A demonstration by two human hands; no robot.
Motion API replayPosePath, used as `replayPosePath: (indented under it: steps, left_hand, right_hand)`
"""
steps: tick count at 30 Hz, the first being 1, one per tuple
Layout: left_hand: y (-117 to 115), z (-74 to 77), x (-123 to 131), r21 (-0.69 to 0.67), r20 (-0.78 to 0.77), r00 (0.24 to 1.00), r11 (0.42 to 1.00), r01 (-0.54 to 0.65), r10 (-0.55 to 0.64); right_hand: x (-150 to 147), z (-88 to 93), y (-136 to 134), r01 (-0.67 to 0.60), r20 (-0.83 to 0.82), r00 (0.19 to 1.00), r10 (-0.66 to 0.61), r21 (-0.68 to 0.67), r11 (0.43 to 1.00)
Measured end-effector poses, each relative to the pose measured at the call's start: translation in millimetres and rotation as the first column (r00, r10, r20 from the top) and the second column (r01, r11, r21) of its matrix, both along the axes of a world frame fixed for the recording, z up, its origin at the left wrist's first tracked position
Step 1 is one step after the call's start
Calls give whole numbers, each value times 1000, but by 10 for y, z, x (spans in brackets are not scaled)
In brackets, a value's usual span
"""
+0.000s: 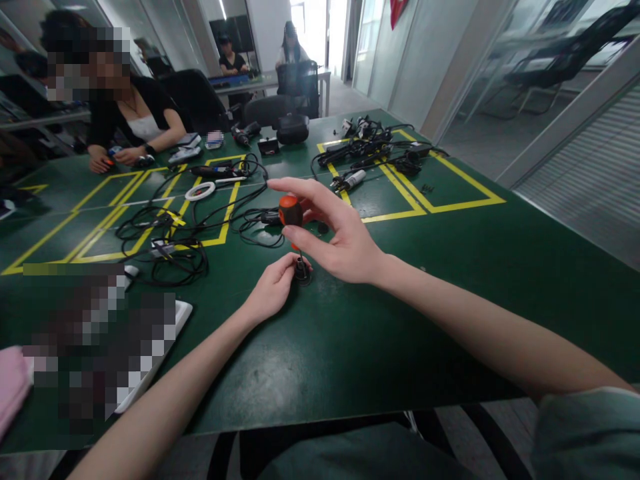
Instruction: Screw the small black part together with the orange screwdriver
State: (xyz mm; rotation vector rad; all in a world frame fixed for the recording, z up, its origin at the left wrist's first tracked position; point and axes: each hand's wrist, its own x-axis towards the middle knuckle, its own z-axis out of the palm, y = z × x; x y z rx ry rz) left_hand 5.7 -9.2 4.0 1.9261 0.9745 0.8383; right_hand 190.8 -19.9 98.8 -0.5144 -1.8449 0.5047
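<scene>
My right hand [336,233] pinches the orange and black handle of a small screwdriver [291,211], held upright with its tip pointing down. Below it, my left hand [273,288] is closed around a small round black part [303,273] resting on the green table [350,347]. The screwdriver shaft meets that part. Both hands are near the table's middle, close to each other.
A tangle of black cables [170,233] and a white ring [200,191] lie to the left within yellow tape lines. More cables and adapters [375,150] lie at the back right. A person [130,120] sits across at the far left. A blurred white-edged object [150,360] sits at the near left.
</scene>
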Motion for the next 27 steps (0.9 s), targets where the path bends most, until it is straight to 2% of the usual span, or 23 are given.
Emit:
replayPosePath:
  steps: [10,17,27]
  left_hand:
    - [16,-17,30,30,-32,999,999,-28,29]
    - [-2,-6,-20,-10,-16,1000,1000,-6,6]
    - [-18,-3,-18,36,-49,999,999,-14,16]
  right_hand:
    - [11,13,2,-33,-8,999,33,-7,999]
    - [-6,17,-7,-15,-61,998,12,-44,999]
    - [-6,40,-24,-23,-38,999,20,-58,998]
